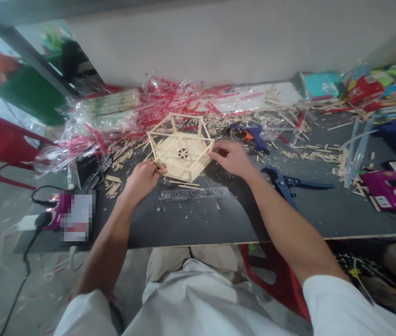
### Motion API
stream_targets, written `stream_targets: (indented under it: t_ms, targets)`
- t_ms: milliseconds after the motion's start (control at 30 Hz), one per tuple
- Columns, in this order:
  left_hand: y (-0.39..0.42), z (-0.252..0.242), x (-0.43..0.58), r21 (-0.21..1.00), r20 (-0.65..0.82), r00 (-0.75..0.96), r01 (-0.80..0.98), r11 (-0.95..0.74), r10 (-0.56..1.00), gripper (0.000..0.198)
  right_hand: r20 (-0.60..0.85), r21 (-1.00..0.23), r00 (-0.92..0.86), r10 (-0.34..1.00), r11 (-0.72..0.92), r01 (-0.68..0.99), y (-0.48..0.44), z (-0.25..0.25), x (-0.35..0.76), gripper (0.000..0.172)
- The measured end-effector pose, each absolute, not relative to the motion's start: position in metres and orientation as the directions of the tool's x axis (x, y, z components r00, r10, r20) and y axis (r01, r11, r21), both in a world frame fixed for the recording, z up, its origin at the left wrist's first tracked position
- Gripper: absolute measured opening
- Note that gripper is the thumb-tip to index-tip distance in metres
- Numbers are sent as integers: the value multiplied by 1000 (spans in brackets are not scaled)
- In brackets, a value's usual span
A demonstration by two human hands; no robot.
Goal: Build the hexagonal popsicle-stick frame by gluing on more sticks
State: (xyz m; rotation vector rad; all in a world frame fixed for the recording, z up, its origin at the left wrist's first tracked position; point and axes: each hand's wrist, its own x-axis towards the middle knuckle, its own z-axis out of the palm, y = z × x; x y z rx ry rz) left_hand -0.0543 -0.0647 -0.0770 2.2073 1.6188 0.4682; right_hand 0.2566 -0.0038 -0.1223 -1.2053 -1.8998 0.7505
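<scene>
A hexagonal frame of pale wooden sticks [170, 158] is between my two hands over the dark table. Its floor is covered with sticks, and a small spoked opening shows in the middle. My left hand [144, 176] grips its near left corner, with fingers closed at the edge. On the right side, my right hand [231, 157] pinches the corner post with thumb and fingers. Just below the frame lies a clear plastic ruler [194, 194], with a loose stick [180, 185] beside it.
Dark blue cutters [288, 181] lie right of my right forearm. A blue glue gun [258, 137] rests behind my right hand. Stick offcuts and red-and-clear plastic wrappers [170, 100] fill the back. A phone [78, 217] and power strip [52, 212] sit at the left.
</scene>
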Motion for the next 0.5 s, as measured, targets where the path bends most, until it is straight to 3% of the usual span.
stream_targets:
  t_ms: [267, 500]
  targets:
    - [-46, -87, -65, 520, 202, 186, 812, -266, 962, 24, 227, -902, -451, 863, 361, 236, -8, -112, 261, 39]
    - [-19, -91, -64, 540, 419, 135, 758, -366, 898, 26, 342, -734, -547, 764, 581, 352, -20, -99, 255, 28]
